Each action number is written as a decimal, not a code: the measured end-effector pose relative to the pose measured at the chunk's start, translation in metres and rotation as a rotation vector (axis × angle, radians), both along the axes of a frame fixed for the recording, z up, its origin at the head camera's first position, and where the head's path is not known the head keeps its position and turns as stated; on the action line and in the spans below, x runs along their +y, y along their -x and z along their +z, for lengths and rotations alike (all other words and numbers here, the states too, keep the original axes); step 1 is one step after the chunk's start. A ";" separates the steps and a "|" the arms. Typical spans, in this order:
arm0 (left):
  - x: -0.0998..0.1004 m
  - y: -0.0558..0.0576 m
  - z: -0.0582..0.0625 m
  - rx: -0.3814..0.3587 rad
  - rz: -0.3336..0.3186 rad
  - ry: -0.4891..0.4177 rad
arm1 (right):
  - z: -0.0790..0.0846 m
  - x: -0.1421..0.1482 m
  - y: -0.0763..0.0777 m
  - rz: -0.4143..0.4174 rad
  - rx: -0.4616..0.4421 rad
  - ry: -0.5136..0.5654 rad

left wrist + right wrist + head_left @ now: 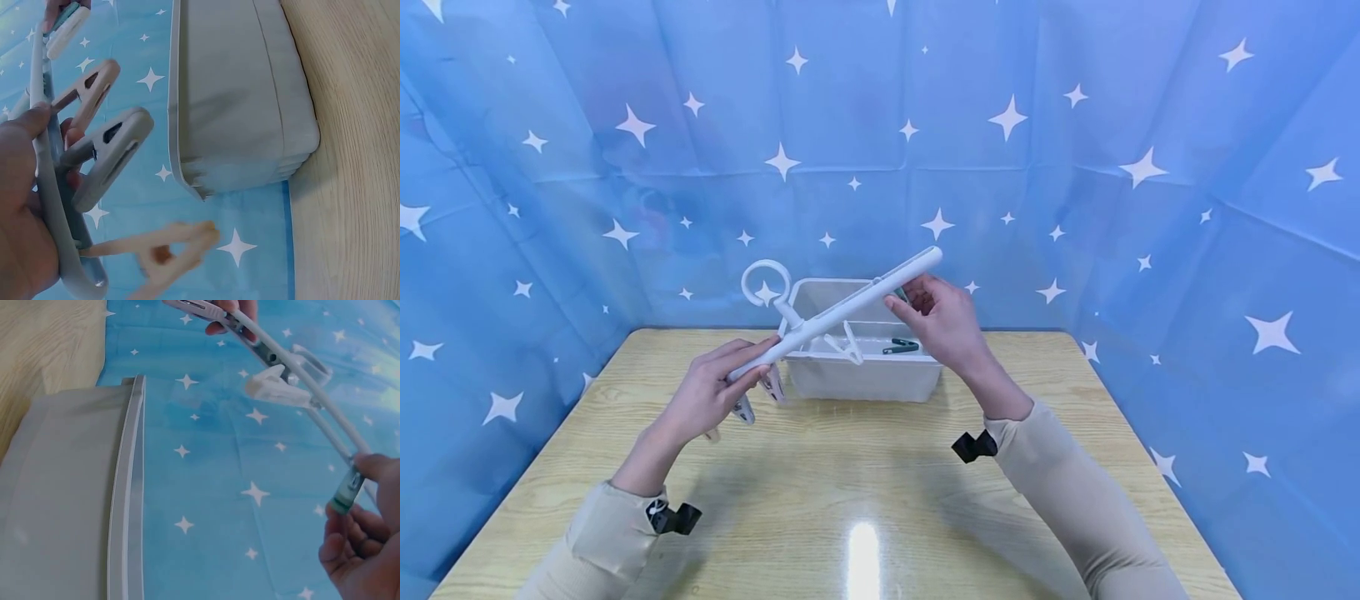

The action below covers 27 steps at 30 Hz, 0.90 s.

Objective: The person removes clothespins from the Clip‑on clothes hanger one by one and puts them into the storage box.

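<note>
A white clip hanger (850,310) with a round hook (766,265) is held at a slant above the table, its right end higher. My left hand (711,387) grips its lower left end, thumb and fingers on either side of the bar. Near the raised end, my right hand (942,321) pinches a green clothespin (345,492) at the bar. Several clothespins hang along the hanger, among them a grey clothespin (115,156), a beige clothespin (90,94) and a pale orange clothespin (165,253). A white clothespin (848,346) hangs near the middle.
Behind and below the hanger, a light grey plastic bin (865,383) stands toward the back of the wooden table (820,475). Another green clothespin (901,346) lies in it. A blue star-printed cloth (865,108) encloses the back and sides.
</note>
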<state>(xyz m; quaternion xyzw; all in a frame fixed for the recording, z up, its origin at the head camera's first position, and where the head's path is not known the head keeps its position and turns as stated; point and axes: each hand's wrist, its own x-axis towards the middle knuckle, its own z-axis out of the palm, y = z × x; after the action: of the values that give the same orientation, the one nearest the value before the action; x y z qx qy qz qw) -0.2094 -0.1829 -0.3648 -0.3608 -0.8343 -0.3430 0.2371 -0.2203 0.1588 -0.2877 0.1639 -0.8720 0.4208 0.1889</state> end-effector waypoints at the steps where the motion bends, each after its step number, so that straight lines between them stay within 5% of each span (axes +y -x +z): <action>1: 0.000 0.000 0.000 0.010 0.000 -0.004 | -0.001 0.000 0.001 0.004 -0.007 0.006; 27: -0.001 -0.003 0.002 0.009 0.067 -0.016 | -0.007 0.008 0.006 0.061 -0.091 -0.019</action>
<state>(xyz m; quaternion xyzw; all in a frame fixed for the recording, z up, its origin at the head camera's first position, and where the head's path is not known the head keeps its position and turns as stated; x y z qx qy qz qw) -0.2069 -0.1837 -0.3626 -0.3321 -0.8420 -0.3400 0.2552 -0.2265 0.1664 -0.2943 0.1729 -0.8782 0.4251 0.1346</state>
